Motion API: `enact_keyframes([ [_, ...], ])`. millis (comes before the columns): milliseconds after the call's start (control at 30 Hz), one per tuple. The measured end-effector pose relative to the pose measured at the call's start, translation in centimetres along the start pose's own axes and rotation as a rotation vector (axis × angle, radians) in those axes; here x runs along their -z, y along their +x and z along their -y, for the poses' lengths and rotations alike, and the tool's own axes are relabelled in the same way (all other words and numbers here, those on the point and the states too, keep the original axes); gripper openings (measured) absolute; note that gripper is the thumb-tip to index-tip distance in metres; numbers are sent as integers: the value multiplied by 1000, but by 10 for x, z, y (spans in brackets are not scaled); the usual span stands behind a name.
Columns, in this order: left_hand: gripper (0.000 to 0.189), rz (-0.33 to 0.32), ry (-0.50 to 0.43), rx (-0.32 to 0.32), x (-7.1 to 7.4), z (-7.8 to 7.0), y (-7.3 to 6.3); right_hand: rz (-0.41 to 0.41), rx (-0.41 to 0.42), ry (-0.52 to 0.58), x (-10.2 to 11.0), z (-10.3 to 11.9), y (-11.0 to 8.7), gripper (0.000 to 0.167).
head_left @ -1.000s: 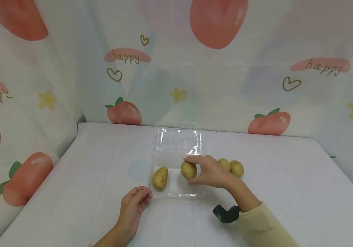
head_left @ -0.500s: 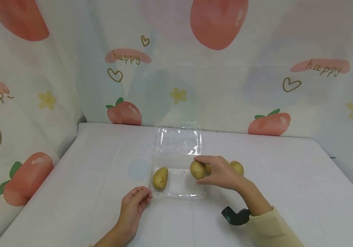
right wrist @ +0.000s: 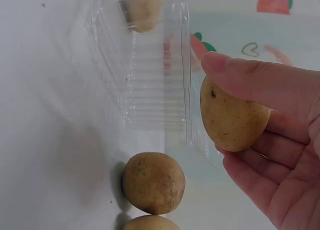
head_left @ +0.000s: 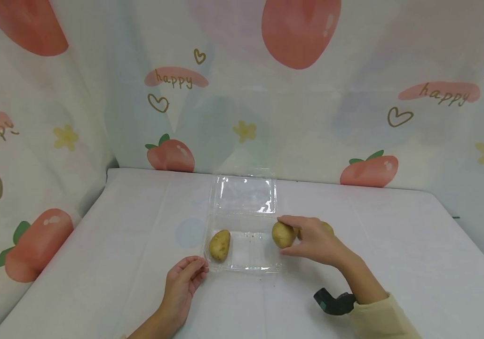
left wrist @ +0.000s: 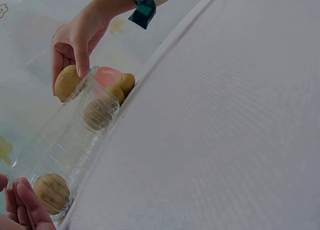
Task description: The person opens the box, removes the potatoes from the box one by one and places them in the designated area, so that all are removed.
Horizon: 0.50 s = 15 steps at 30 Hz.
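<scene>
A clear plastic clamshell container lies with its lid folded back. Inside, at its left end, rests one potato. My left hand pinches the container's front left corner; in the left wrist view its curled fingers are at the rim. My right hand holds another potato between thumb and fingers, above the container's right edge. The right wrist view shows that held potato raised clear of the container wall.
Loose potatoes lie on the white cloth just right of the container, partly hidden by the right hand; two of them, a nearer potato and a cut-off potato, sit close together. A dark wrist device hangs under the right sleeve. Printed cloth walls enclose the table.
My right hand has moved to the right with its potato, from over the container's inside to its right edge. The left hand and the potato in the container have stayed put.
</scene>
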<state>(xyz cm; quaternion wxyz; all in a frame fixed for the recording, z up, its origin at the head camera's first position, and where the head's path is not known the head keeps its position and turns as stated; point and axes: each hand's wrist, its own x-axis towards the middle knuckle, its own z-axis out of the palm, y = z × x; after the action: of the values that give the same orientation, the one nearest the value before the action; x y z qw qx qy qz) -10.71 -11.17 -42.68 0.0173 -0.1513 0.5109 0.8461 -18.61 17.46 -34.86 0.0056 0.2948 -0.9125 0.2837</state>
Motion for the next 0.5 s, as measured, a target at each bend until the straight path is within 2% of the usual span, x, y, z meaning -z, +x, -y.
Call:
enact_keyframes([
  [267,5,-4,-3,6,-1,-1,-1,-7,14,53,4,-7,-7,59],
  [500,5,2,-2,5,-1,-2,-1,-19,10,83,7,-15,-16,64],
])
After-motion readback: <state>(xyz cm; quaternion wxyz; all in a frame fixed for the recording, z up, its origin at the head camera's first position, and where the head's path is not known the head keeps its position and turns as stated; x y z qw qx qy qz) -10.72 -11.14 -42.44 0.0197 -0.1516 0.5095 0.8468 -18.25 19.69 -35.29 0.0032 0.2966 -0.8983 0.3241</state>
